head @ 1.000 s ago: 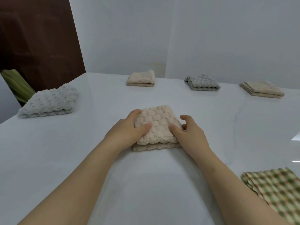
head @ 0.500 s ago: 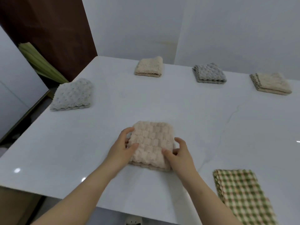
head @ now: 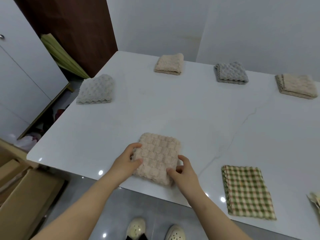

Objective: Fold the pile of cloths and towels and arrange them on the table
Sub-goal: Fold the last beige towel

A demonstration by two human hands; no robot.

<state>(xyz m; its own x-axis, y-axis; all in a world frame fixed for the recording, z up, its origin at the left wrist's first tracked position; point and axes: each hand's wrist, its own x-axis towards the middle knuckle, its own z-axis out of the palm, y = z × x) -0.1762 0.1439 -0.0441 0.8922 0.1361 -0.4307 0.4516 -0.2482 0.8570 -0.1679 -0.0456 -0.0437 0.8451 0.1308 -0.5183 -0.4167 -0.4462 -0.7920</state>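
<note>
1. The beige towel (head: 157,156) lies folded on the surface (head: 173,115), between the two hands and close to the near edge.
2. The left hand (head: 127,161) pinches its left side, thumb on top and fingers curled round the far-left corner. The right hand (head: 184,172) pinches the near-right corner, thumb on top and fingers against the right side.
3. The step looks like setting the folded towel in its place and squaring it up. How neatly the lower layers sit cannot be told from above.
4. Both hands should move as one, so that the layers slide together and do not shear apart.
5. The towel sits turned a little, with its corner by the right hand nearest the edge. A small twist away from the right hand would likely bring its sides parallel to that edge.
6. The checked cloth (head: 245,191), well to the right of the right hand, gives a line for the near row. The grey towel (head: 97,89) ahead and left of the left hand, and the far row (head: 231,72) well ahead of both, show the spacing to match.
7. Push away from the edge rather than drag toward it, since the near corner has little room.
8. The thick, bubbly pile will probably spring up, so flat palms should press it down before the hands let go.
</note>
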